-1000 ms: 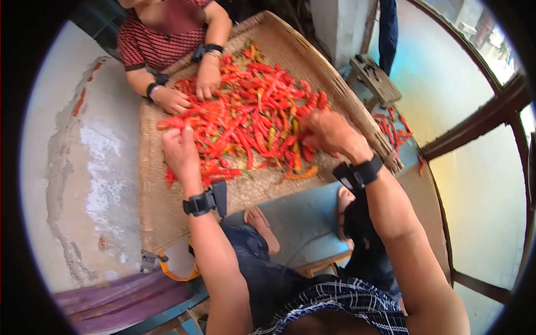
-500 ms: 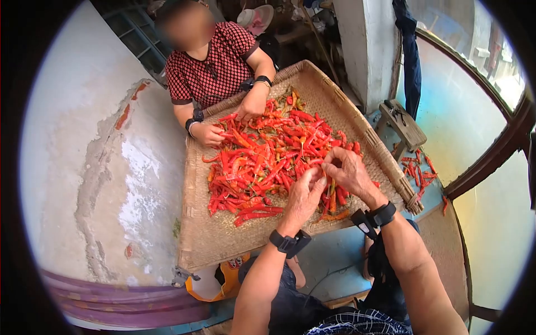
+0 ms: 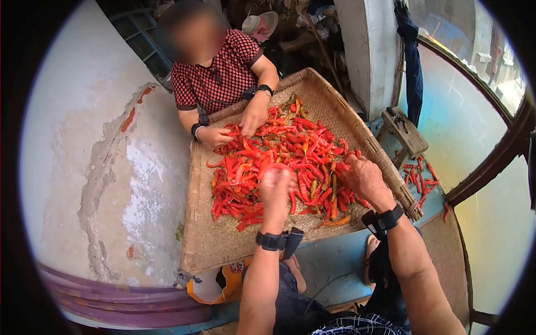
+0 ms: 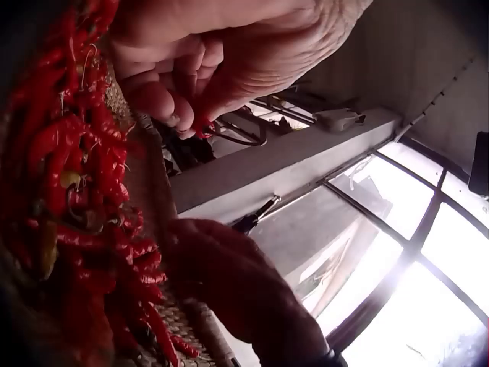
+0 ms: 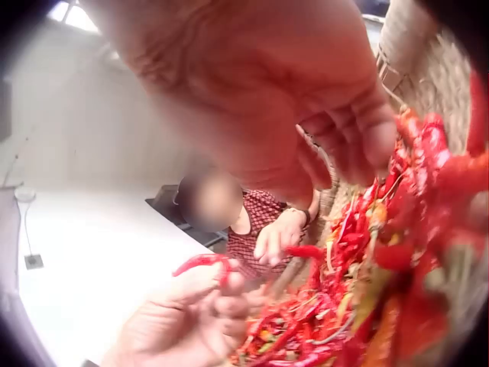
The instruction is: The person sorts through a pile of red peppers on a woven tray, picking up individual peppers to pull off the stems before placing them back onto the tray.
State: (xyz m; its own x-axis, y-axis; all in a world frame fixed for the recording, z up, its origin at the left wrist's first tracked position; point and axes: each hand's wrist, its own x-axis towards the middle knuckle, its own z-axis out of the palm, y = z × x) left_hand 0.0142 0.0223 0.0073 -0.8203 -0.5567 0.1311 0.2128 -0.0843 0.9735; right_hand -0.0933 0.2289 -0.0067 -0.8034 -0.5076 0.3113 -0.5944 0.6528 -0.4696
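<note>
A heap of red chili peppers (image 3: 237, 187), with some orange and green ones among them, lies in a wide woven tray (image 3: 204, 248). My left hand (image 3: 274, 195), blurred in the head view, is raised over the near-left part of the heap. Its thumb and fingers pinch a red chili pepper (image 5: 200, 262), whose curved stem shows in the left wrist view. At the right side of the heap is my right hand (image 3: 365, 178), fingers loosely bent and reaching down among the peppers. Its palm (image 5: 267, 92) faces the right wrist camera with nothing visible in it.
Across the tray, another person (image 3: 223, 75) has both hands in the far-left peppers. A small wooden stool (image 3: 405, 134) stands beyond the tray's right edge, with loose peppers (image 3: 421, 178) on the floor near it. A cracked wall (image 3: 111, 167) borders the left side.
Half a second ago my hands were together over the near-right peppers. Now they are apart, the left moved leftward with a pepper, the right moved slightly right, down to the heap.
</note>
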